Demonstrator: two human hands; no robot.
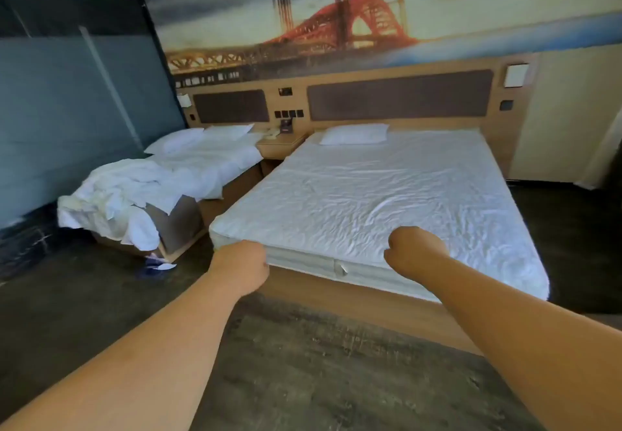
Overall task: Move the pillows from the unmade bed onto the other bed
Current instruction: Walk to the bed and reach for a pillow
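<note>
- The left hand [244, 267] is curling into a loose fist, holding nothing, and is hovering in front of the near left corner of the large bed [370, 201].
- The right hand [412, 250] is also closing into a fist with nothing in it, and is showing over the foot edge of the large bed; whether it is touching the sheet cannot be told.
- Both forearms are reaching forward from the bottom of the view, over the dark floor [319, 363].
- One pillow [355, 134] is lying flat at the head of the large bed, on its left side, well apart from both hands.
- The unmade bed [188, 175] is standing to the left of the large bed, with a nightstand [281, 144] between the two at the head end.
- Two pillows [202, 138] are lying side by side at the head of the unmade bed, far from the left hand and farther still from the right hand.
- A rumpled white blanket [114, 195] is hanging over the foot of the unmade bed.
</note>
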